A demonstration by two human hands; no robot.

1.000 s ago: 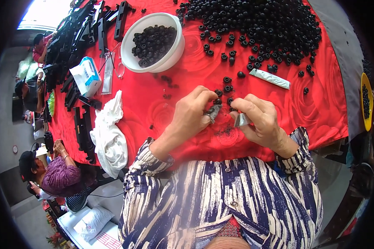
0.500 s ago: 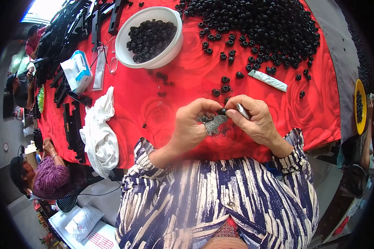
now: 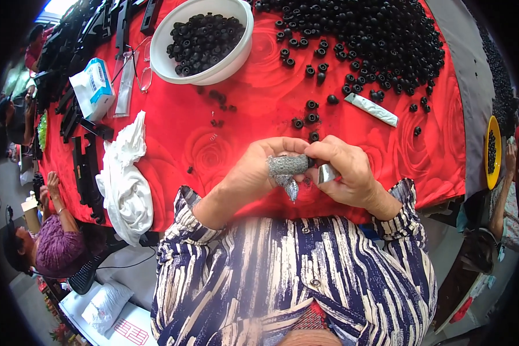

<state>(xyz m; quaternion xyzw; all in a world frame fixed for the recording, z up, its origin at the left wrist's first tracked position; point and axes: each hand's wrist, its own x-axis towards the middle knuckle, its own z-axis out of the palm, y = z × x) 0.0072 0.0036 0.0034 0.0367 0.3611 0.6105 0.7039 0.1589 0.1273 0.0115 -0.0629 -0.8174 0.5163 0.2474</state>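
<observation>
My left hand (image 3: pixel 258 168) has its fingers closed, and its thumb wears a grey knitted finger cover (image 3: pixel 287 165). My right hand (image 3: pixel 347 173) pinches a small black round part (image 3: pixel 312 162) against that covered thumb and also holds a small shiny metal blade (image 3: pixel 327 173). Both hands meet just above the near edge of the red rose-patterned tablecloth (image 3: pixel 225 144). A few loose black parts (image 3: pixel 307 119) lie just beyond my fingers.
A white bowl (image 3: pixel 205 40) of black parts stands at the back left, a big heap of black parts (image 3: pixel 380 40) at the back right. A white tube (image 3: pixel 371 109), a white cloth (image 3: pixel 127 184), a box (image 3: pixel 93 87) and black strips (image 3: pixel 83 167) lie around. Another person (image 3: pixel 43 248) sits at left.
My hands have lifted from the cloth and come closer together. The right hand now presses a black part onto the covered left thumb.
</observation>
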